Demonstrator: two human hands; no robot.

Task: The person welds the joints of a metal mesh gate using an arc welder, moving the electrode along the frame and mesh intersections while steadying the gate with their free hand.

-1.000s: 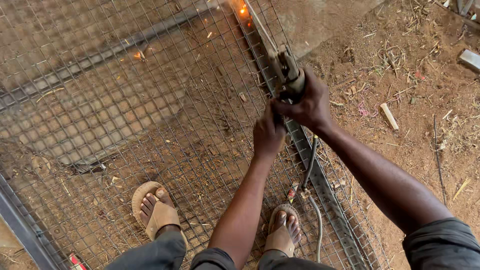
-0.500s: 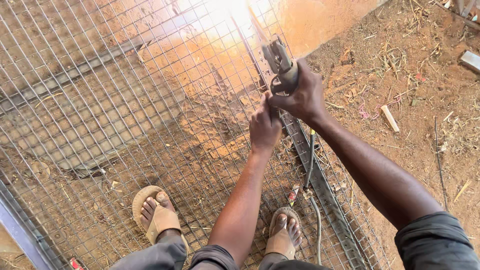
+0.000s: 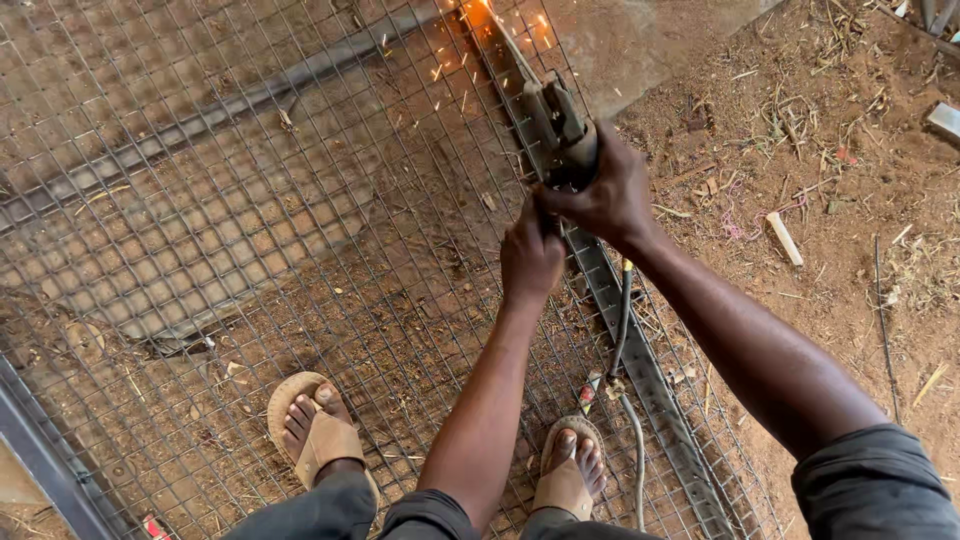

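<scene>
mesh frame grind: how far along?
Done: wire mesh already lies over the steel frame rail. In hand: both hands, left hand and right hand, grip the angle grinder, sparks flying at the rail's far end. Left: cannot tell how much of the rail is finished.

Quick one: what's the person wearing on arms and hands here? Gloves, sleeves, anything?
No gloves: the left hand and right hand are bare, with no watch, ring or wrist strap in view. Both forearms are uncovered. Dark grey sleeves sit bunched near the elbows, clearest on the right arm. No markings show on the fabric.
</scene>
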